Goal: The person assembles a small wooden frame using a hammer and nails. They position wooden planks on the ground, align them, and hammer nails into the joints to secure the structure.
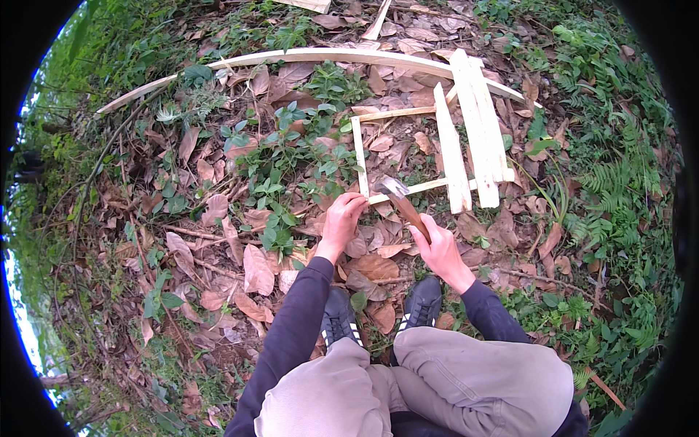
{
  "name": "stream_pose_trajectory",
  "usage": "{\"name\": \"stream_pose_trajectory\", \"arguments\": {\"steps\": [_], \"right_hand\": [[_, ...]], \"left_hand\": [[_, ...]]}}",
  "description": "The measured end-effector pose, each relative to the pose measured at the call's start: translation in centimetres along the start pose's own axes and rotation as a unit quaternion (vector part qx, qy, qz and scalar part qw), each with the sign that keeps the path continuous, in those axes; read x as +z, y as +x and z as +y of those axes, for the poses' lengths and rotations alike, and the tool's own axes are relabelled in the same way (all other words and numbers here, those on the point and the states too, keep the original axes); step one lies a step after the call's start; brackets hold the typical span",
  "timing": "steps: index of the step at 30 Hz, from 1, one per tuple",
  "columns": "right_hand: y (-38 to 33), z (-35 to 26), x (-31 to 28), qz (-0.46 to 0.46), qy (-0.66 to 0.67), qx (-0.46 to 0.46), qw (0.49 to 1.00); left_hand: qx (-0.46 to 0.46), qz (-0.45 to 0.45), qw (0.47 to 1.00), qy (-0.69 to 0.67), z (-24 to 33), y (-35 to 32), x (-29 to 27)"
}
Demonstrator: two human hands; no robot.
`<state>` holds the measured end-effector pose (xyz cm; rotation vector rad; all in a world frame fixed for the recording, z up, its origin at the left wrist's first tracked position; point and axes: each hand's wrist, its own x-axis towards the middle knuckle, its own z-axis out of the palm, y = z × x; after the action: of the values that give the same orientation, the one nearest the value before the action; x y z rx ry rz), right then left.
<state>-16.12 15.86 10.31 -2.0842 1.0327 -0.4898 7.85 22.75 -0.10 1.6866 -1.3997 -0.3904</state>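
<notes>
My right hand [439,251] is wrapped round the wooden handle of a claw hammer [409,211]. Its metal head hovers at the near side of a thin wooden frame [360,156] lying on the ground. At the frame's near left corner my left hand [342,223] is closed, its fingertips pinched together against the wood. Whatever sits between those fingertips is too small to make out. Several pale rough boards [453,153] lie across the frame's right side, their ends uneven.
Behind the frame a long thin wooden strip [313,55] stretches across the ground. Another wood piece [376,20] lies at the far edge. Dry leaves [258,269] and low green plants [275,233] cover the soil; ferns [604,189] grow at right. My shoes [421,302] are close below my hands.
</notes>
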Motion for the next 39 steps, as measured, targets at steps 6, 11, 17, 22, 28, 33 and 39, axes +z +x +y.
{"name": "stream_pose_trajectory", "arguments": {"steps": [6,11,17,22,28,33,39], "right_hand": [[4.3,4.6,2.5,0.0,-0.026,0.043,0.999],[7.4,5.5,4.4,0.068,0.0,-0.04,0.997],[7.0,6.6,5.0,-0.019,-0.017,0.014,1.0],[7.0,6.3,5.2,-0.003,-0.003,0.002,1.0],[6.8,6.4,5.4,0.007,0.0,0.02,1.0],[6.4,5.9,5.7,0.023,-0.006,0.027,0.999],[6.3,5.8,5.8,0.026,-0.002,0.043,0.999]], "left_hand": [[0.006,-0.029,1.0,0.001,-0.8,0.5,0.0],[0.036,-0.057,0.997,0.024,-0.7,1.1,-0.7],[0.021,-0.08,0.996,-0.018,-0.9,1.3,-1.3],[0.015,-0.087,0.996,-0.025,-1.4,1.2,-1.6],[0.013,-0.083,0.996,-0.019,-1.2,1.3,-1.6],[0.012,-0.072,0.997,-0.017,-1.2,1.1,-1.4],[0.004,-0.077,0.997,-0.021,-1.3,1.1,-1.4]]}}
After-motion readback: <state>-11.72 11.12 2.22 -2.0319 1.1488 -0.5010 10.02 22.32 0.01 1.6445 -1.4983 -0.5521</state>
